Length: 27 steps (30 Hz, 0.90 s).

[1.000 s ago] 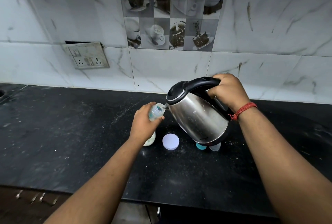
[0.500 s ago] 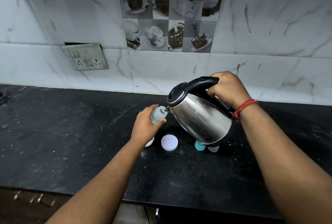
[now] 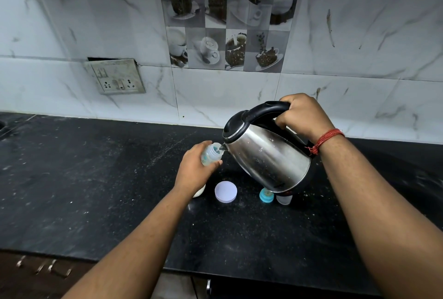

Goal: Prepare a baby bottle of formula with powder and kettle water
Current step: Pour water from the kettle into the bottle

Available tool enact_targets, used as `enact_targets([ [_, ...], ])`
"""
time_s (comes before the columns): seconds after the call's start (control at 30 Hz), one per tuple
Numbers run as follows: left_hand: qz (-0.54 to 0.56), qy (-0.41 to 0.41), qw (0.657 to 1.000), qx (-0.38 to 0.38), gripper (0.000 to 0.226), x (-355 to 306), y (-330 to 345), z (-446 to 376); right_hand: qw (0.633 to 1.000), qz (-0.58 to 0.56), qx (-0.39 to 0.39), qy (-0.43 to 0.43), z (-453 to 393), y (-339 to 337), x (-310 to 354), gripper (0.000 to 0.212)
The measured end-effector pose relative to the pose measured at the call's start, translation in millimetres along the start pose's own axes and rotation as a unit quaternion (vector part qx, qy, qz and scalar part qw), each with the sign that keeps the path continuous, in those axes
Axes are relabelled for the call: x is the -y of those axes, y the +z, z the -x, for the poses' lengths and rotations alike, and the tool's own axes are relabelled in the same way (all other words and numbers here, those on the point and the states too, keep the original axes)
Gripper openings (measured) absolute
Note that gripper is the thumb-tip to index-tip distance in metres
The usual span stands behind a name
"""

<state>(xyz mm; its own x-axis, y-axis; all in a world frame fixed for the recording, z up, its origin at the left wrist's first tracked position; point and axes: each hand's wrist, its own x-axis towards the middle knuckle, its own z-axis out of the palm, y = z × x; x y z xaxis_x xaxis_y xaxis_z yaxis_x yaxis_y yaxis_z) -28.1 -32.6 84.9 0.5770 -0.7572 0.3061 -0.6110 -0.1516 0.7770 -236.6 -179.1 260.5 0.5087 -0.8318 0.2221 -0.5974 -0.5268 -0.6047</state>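
My left hand [image 3: 194, 171] grips a small clear baby bottle [image 3: 211, 153] and holds it tilted above the black counter [image 3: 96, 190]. A steel kettle [image 3: 268, 155] with a black lid and handle is tipped to the left, its spout touching the bottle's open mouth. My right hand [image 3: 302, 114] grips the kettle's handle. On the counter below lie a round white lid [image 3: 225, 191], a teal bottle ring with teat [image 3: 266, 196] and a clear cap [image 3: 283, 199]. A white container [image 3: 200, 192] shows partly behind my left wrist.
A marble-tiled wall rises behind the counter, with a switch and socket plate [image 3: 115, 80] at the left. The counter's front edge runs across the bottom, with drawer handles [image 3: 43, 266] below it at the left.
The kettle and the bottle have stayed joined at the spout, with the bottle drifting slightly lower over the counter. Both grips are unchanged.
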Motion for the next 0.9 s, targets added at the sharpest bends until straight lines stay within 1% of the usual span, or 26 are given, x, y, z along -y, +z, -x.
enact_targets([
  [0.9, -0.012, 0.001, 1.0, 0.016, 0.062, -6.1, 2.2, -9.4, 1.0, 0.017, 0.021, -0.005, -16.1, -7.1, 1.6, 0.015],
])
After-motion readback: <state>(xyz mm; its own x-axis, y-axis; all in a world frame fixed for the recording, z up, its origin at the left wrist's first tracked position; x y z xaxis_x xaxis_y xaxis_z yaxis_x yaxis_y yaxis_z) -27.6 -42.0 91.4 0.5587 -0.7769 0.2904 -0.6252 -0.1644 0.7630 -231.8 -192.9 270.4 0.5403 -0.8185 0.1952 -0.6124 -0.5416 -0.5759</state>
